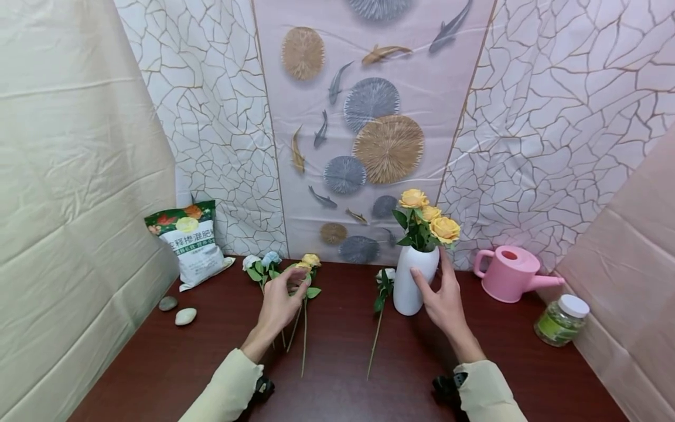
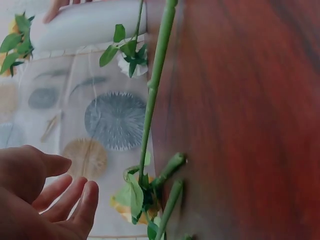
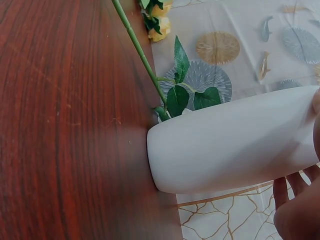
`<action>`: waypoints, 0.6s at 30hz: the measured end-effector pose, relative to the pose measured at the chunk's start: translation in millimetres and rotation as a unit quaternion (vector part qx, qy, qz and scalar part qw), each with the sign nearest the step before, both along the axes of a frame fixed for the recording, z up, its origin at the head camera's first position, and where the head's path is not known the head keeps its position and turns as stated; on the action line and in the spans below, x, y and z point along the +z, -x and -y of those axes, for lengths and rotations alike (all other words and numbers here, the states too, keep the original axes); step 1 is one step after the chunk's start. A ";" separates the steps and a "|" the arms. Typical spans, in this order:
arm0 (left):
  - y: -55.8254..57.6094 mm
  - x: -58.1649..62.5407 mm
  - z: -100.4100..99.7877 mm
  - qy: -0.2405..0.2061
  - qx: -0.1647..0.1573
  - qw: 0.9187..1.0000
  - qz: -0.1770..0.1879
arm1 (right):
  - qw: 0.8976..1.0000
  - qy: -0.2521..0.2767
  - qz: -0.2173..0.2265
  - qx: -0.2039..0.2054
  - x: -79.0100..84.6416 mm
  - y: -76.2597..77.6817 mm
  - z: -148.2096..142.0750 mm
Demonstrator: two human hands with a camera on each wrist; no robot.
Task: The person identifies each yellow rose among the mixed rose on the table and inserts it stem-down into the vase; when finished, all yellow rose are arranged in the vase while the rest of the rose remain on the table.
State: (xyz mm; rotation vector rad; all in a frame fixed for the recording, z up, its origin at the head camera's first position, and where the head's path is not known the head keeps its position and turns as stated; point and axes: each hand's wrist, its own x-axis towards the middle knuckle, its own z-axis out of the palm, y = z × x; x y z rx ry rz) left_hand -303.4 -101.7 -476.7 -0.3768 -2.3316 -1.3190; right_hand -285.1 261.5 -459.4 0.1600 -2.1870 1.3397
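My right hand (image 1: 447,305) grips the white vase (image 1: 407,293), thumb across its front and fingers round the far side. The vase stands upright on the table, and several yellow roses (image 1: 445,230) with green leaves rise from its mouth. Just left of the vase lies a white flower (image 1: 387,287), its stem pointing towards me. My left hand (image 1: 279,302) hovers over a loose group of flowers, fingers loosely bent and holding nothing. In that group are yellow roses (image 1: 311,259), a pale blue flower (image 1: 271,259) and a white flower (image 1: 251,262). The left wrist view shows the fingers (image 2: 85,205) apart from the stems.
A pink watering can (image 1: 508,275) and a lidded jar (image 1: 561,321) of green contents stand at the right. At the left are a fertilizer bag (image 1: 192,249), a grey stone (image 1: 167,303) and a white stone (image 1: 186,316). Patterned cloth hangs behind the dark red table (image 1: 337,351).
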 end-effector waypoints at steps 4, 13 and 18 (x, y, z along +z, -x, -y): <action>1.3 -0.7 5.5 0.002 0.016 1.000 0.014 | 1.000 0.003 0.000 0.000 0.0 0.5 1.4; -3.4 -3.4 10.3 0.073 0.038 0.993 0.086 | 1.000 0.013 0.013 0.009 24.1 -18.2 13.3; -5.3 -5.7 14.3 0.092 0.032 0.989 0.116 | 1.000 0.004 0.010 0.002 10.6 -6.7 6.4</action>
